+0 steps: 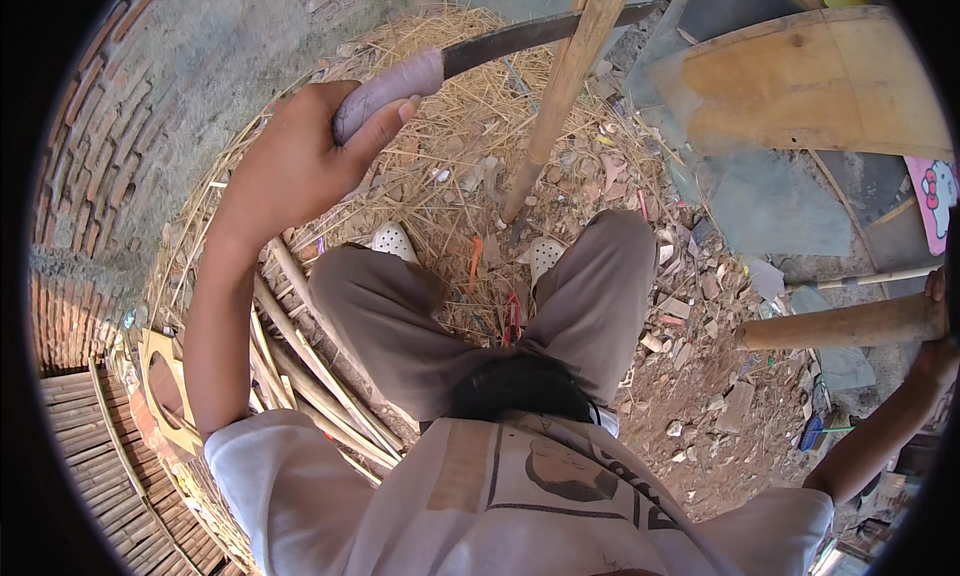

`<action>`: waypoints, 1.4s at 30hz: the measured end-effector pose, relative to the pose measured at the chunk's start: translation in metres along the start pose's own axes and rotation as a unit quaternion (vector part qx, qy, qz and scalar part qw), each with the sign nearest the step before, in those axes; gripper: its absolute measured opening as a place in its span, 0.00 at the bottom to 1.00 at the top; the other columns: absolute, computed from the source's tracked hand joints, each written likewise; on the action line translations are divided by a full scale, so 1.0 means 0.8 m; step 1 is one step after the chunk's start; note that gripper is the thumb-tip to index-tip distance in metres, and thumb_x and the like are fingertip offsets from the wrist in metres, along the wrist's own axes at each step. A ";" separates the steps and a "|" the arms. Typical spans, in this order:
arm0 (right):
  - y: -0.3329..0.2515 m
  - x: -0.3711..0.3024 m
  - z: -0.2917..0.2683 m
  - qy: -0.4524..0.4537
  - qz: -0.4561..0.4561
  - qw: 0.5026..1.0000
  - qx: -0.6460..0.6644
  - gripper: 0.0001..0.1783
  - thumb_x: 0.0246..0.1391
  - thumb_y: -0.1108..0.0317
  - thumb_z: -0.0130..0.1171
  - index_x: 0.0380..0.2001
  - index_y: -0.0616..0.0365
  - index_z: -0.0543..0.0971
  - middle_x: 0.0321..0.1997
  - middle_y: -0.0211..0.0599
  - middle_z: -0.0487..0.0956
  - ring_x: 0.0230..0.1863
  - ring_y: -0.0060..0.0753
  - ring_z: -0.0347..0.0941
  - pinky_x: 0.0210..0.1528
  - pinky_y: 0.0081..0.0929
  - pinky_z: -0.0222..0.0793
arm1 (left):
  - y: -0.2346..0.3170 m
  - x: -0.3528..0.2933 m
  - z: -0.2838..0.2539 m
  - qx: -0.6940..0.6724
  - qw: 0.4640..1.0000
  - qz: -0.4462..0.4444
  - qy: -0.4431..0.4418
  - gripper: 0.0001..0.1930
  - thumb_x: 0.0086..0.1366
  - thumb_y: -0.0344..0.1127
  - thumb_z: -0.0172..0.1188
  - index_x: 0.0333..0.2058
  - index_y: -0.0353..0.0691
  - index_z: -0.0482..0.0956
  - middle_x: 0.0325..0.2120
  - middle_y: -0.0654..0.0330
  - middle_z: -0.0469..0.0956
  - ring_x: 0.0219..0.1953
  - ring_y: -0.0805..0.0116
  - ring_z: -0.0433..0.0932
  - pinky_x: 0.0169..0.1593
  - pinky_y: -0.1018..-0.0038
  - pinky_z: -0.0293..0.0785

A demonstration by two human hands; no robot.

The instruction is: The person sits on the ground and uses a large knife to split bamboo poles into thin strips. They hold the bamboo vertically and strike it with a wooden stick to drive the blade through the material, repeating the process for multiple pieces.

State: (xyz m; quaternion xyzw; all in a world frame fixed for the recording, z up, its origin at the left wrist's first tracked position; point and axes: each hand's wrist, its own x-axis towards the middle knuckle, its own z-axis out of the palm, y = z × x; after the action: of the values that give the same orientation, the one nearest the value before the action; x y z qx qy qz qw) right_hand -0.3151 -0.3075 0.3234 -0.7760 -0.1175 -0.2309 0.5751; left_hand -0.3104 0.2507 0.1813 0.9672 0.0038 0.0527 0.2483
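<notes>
My left hand (300, 156) is raised on the left, its fingers wrapped round the pale purple handle of a machete (510, 44). The long dark blade points right and crosses an upright bamboo pole (560, 96), which hides part of it; whether they touch I cannot tell. The pole leans, its lower end near the ground ahead of my knees. At the far right, my right hand (937, 361) grips one end of a thick bamboo piece (845, 323) lying level, its other end toward my legs. Part of that hand is cut off by the picture's dark rim.
Straw (440, 36) and debris cover the ground around my white clogs (394, 241). Split bamboo strips (310, 376) lie by my left leg. A brick wall (110, 136) rises at left. Large brownish boards (820, 81) and grey sheets (780, 201) lie at the right.
</notes>
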 end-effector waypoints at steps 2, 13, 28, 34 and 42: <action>0.062 -0.028 0.053 0.060 0.037 0.992 -0.102 0.18 0.50 0.66 0.56 0.44 0.61 0.70 0.31 0.33 0.72 0.28 0.24 0.68 0.29 0.26 0.65 | 0.004 0.004 0.004 0.001 1.000 -0.003 -0.009 0.26 0.67 0.54 0.58 0.34 0.29 0.80 0.15 0.61 0.71 0.19 0.72 0.68 0.24 0.70 0.64; 0.067 -0.050 0.058 -0.113 0.185 0.966 -0.138 0.23 0.40 0.72 0.60 0.43 0.63 0.68 0.23 0.34 0.70 0.17 0.25 0.66 0.20 0.22 0.63 | -0.005 -0.005 0.016 0.010 0.999 0.034 -0.025 0.23 0.68 0.51 0.58 0.35 0.31 0.79 0.15 0.59 0.71 0.19 0.71 0.70 0.25 0.69 0.65; 0.134 -0.084 0.137 -0.248 0.386 0.868 -0.191 0.24 0.35 0.77 0.61 0.40 0.70 0.70 0.22 0.37 0.72 0.21 0.27 0.73 0.22 0.26 0.69 | -0.035 -0.005 0.034 0.039 0.998 -0.009 -0.051 0.24 0.68 0.52 0.57 0.33 0.31 0.80 0.15 0.57 0.72 0.19 0.68 0.72 0.26 0.67 0.67; 0.062 -0.001 0.008 -0.079 0.028 0.993 -0.086 0.16 0.52 0.62 0.60 0.39 0.59 0.70 0.28 0.32 0.69 0.27 0.25 0.67 0.30 0.23 0.62 | -0.055 0.005 0.043 -0.002 0.999 -0.031 -0.037 0.25 0.68 0.53 0.56 0.36 0.31 0.80 0.16 0.58 0.73 0.20 0.69 0.73 0.27 0.68 0.68; 0.283 -0.118 0.199 -0.266 0.353 0.869 -0.224 0.20 0.38 0.77 0.60 0.39 0.70 0.70 0.23 0.37 0.75 0.18 0.29 0.72 0.21 0.29 0.69 | -0.047 0.039 0.065 0.005 1.000 -0.014 -0.026 0.26 0.67 0.54 0.56 0.31 0.31 0.80 0.13 0.57 0.71 0.17 0.65 0.73 0.25 0.65 0.68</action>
State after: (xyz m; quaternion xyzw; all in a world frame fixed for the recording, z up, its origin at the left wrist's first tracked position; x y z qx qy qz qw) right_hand -0.2598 -0.2191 0.0500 -0.9055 0.0709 0.1826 0.3763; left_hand -0.2734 0.2599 0.1207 0.9694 0.0112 0.0236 0.2441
